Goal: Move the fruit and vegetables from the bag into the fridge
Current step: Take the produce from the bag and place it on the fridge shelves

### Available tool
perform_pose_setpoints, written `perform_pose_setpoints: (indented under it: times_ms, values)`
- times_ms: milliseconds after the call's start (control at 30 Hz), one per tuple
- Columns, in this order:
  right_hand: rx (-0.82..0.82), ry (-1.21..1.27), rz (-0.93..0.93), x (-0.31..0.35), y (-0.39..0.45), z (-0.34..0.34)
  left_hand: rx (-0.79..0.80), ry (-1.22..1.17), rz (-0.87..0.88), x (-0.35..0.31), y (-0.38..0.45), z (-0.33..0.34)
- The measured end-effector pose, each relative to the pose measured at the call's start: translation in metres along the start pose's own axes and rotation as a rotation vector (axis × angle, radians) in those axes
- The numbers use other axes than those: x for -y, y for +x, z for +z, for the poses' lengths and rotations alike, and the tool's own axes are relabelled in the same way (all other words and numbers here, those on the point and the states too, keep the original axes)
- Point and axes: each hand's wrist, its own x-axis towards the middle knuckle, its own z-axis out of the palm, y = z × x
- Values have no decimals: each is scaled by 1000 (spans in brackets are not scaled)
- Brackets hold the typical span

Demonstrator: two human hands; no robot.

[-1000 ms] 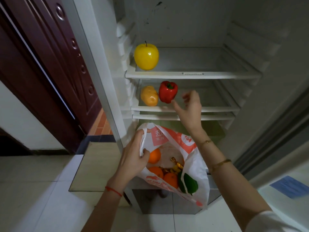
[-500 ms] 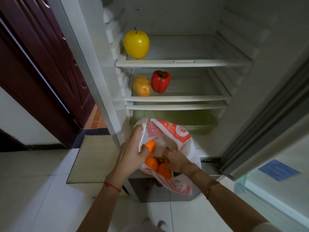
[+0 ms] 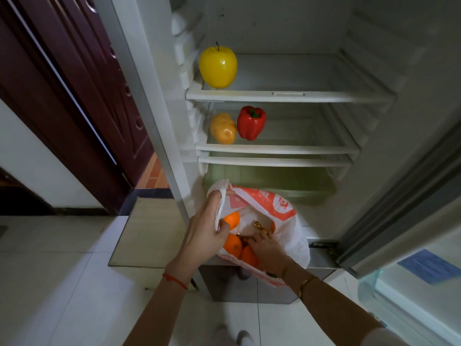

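Observation:
A white and orange plastic bag hangs open in front of the fridge's lower part. My left hand grips its left handle and rim. My right hand is down inside the bag, fingers spread over the fruit; whether it holds anything is hidden. Several oranges and some small golden-brown pieces lie in the bag. A yellow apple stands at the left of the top shelf. A potato and a red pepper sit side by side on the second shelf.
Below the shelves is a greenish crisper drawer. The open fridge door stands at the right. A dark red room door is at the left, beyond pale floor tiles. The right parts of both shelves are bare.
My right hand left the second shelf, dropped into the bag and now sits deeper among the fruit. The left hand kept its hold on the bag. The camera tilted down.

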Motion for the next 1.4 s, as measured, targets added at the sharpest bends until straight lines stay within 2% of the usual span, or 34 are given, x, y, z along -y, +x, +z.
perform_pose_setpoints:
  times_ms: [100, 167, 233, 433, 567, 767, 867, 933, 1100, 1400]
  values:
    - [69, 157, 90, 1, 1, -11, 3, -10, -2, 0, 3, -1]
    - [66, 449, 189, 1, 3, -28, 7, -12, -1, 1, 7, -3]
    - [-2, 618, 216, -1, 5, -49, 6, -24, 16, 1, 12, -4]
    - [-210, 866, 104, -5, 1, -107, -27, -41, 52, -1, 25, -2]
    - [-373, 897, 57, -5, -12, -148, -55, -9, 57, -2, 33, -1]
    - [-748, 903, -61, -1, -29, -250, -46, -4, 57, -2, 43, 2]
    - [-957, 916, -60, -6, -22, -305, -39, -26, 71, -3, 44, 2]
    - [-1040, 902, -26, -12, -9, -334, -31, -43, 61, -1, 46, 3]
    - [-973, 818, 84, -27, 33, -375, -47, -61, 79, -1, 47, 2]
    - [-834, 748, 151, -37, 74, -366, -52, -89, 64, -2, 48, -4]
